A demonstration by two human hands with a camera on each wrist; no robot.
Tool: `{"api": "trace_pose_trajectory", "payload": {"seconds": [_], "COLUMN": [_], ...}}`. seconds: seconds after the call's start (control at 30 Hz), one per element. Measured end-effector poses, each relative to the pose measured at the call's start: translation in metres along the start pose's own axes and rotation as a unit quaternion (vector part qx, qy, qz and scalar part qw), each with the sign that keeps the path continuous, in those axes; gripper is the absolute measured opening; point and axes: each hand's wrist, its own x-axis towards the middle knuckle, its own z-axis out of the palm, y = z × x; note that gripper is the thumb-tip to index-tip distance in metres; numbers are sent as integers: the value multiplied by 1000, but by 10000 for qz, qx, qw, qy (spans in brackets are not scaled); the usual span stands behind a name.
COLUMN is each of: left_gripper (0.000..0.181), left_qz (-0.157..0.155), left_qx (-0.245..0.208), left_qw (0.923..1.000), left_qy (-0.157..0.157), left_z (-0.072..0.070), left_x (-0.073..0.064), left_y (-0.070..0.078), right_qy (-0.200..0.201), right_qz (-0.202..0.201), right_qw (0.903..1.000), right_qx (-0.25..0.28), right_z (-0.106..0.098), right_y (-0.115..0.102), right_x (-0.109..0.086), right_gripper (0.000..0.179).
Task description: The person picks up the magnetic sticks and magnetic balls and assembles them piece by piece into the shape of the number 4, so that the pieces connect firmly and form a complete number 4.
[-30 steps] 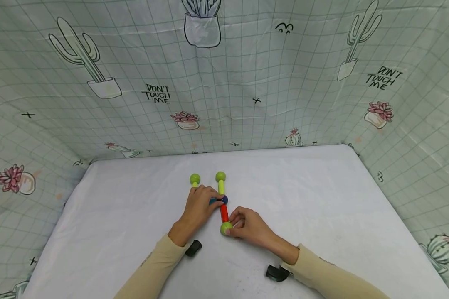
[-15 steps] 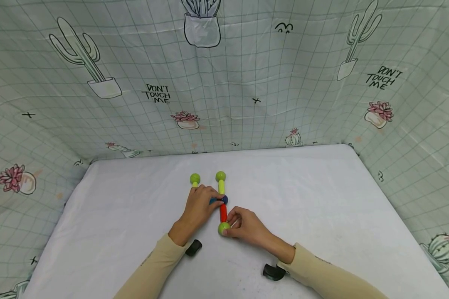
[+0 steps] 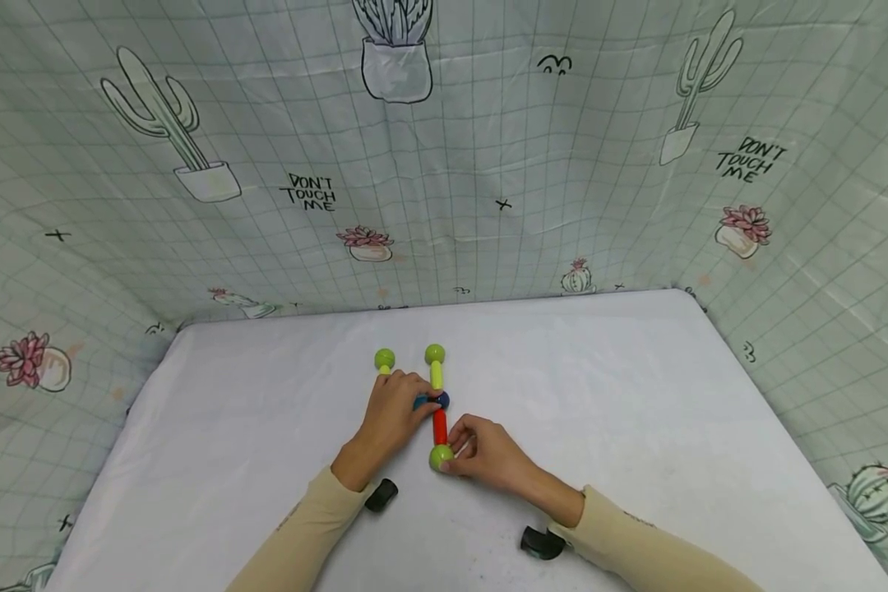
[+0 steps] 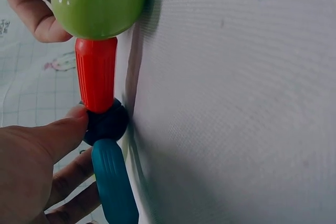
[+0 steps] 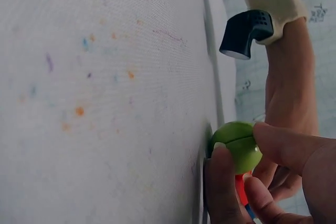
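Observation:
On the white table, rods and balls of a toy building set are joined together. My left hand (image 3: 394,409) pinches the dark blue ball (image 4: 107,123) between thumb and fingers. A red rod (image 4: 96,74) runs from this ball to a green ball (image 3: 437,457) nearer me. My right hand (image 3: 494,452) holds that green ball with its thumb and fingertips. From the dark blue ball a yellow-green rod (image 3: 436,376) leads away to a second green ball (image 3: 435,353). A teal-blue rod (image 4: 114,182) also meets it, and my left hand partly hides this rod in the head view.
Left of the second ball, another green ball (image 3: 385,358) tops a short visible stretch of rod; the left hand covers what lies below. A black wrist device (image 3: 381,495) sits at my left wrist, another (image 3: 542,543) at the right. Cactus-print fabric (image 3: 459,164) hangs behind the table (image 3: 636,386).
The near green ball and my right hand have shifted slightly left, and the red rod now stands straighter. My left hand keeps its hold. The head view has tilted a little.

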Motion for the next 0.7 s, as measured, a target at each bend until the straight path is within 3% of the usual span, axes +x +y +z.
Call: {"api": "trace_pose_trajectory", "payload": {"seconds": [0.27, 0.5, 0.7], "left_gripper": [19, 22, 24], "left_qz": [82, 183, -37], "left_qx": [-9, -64, -231], "left_qw": [10000, 9997, 9994], "left_qy": [37, 159, 273], "left_z": [-1, -6, -19], "left_x": [-2, -7, -13], "left_y": [-1, -6, -22], "right_qy": [97, 475, 989], "right_qz": [73, 197, 342], "right_qw": [9999, 9986, 9945], "right_qx": [105, 75, 99], "right_z": [-15, -41, -74], "right_y": [7, 15, 26], "right_x": [-5, -5, -6], "right_gripper": [24, 22, 20]}}
